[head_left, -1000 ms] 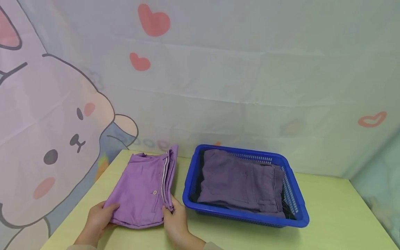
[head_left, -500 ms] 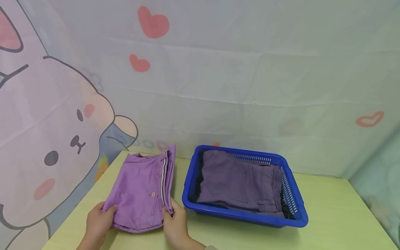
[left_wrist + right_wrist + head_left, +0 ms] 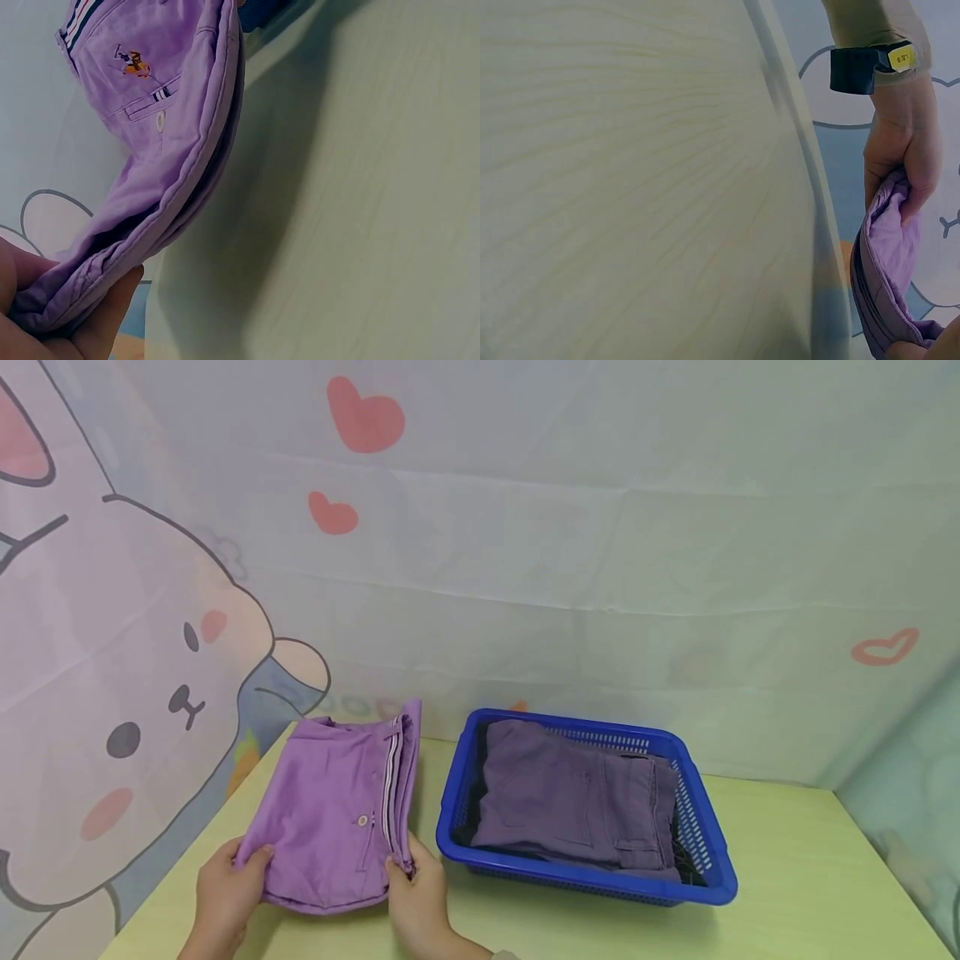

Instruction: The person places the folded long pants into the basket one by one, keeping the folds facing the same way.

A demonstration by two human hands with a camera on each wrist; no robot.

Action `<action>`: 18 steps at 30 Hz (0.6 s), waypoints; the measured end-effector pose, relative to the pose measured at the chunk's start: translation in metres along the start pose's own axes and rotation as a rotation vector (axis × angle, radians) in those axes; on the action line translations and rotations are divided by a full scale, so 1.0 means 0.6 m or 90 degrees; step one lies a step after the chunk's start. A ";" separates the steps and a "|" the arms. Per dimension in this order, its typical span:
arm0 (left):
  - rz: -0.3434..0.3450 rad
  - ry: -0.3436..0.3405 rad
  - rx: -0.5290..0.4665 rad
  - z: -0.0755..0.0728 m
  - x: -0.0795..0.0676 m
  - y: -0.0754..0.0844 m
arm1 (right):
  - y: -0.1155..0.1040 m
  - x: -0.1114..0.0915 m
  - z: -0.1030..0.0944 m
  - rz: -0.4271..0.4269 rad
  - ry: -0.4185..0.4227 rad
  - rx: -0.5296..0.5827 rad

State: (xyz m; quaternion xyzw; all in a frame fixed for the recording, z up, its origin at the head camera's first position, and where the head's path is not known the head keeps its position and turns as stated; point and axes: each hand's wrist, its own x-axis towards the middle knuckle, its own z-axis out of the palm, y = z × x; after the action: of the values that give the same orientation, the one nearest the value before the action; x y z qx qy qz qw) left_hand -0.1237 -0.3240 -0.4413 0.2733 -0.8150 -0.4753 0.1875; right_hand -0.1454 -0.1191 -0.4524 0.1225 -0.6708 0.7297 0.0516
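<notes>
A folded pair of purple pants (image 3: 322,810) is held at the left of the table, its waistband with a striped lining facing right. My left hand (image 3: 227,889) pinches its near left corner, thumb on top. At the near right corner, by the waistband, my right hand (image 3: 420,893) grips the cloth. In the left wrist view the pants (image 3: 169,112) show a small embroidered logo and a buttoned pocket, and their near edge hangs above the table, casting a shadow. The right wrist view shows the left hand (image 3: 904,154) gripping the layered cloth.
Right of the pants stands a blue plastic basket (image 3: 585,887) holding folded dark purple pants (image 3: 555,797), with something black beneath them. The pale yellow table (image 3: 795,860) ends at a cloth backdrop (image 3: 600,543) with a cartoon rabbit and hearts.
The purple pants have shifted slightly to the left and up, with both hands keeping their grip on the corners. The basket stays in place.
</notes>
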 end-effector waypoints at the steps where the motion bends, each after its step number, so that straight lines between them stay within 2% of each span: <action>1: 0.001 0.002 0.000 -0.001 0.000 0.001 | 0.000 0.000 0.000 0.003 -0.001 0.005; 18: 0.018 0.055 -0.004 -0.017 -0.005 0.030 | -0.024 -0.007 0.004 -0.014 0.011 0.036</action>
State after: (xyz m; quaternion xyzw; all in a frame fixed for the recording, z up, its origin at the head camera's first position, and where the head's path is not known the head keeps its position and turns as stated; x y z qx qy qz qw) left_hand -0.1206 -0.3219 -0.4210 0.2815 -0.8085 -0.4629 0.2299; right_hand -0.1377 -0.1197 -0.4397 0.1246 -0.6481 0.7487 0.0619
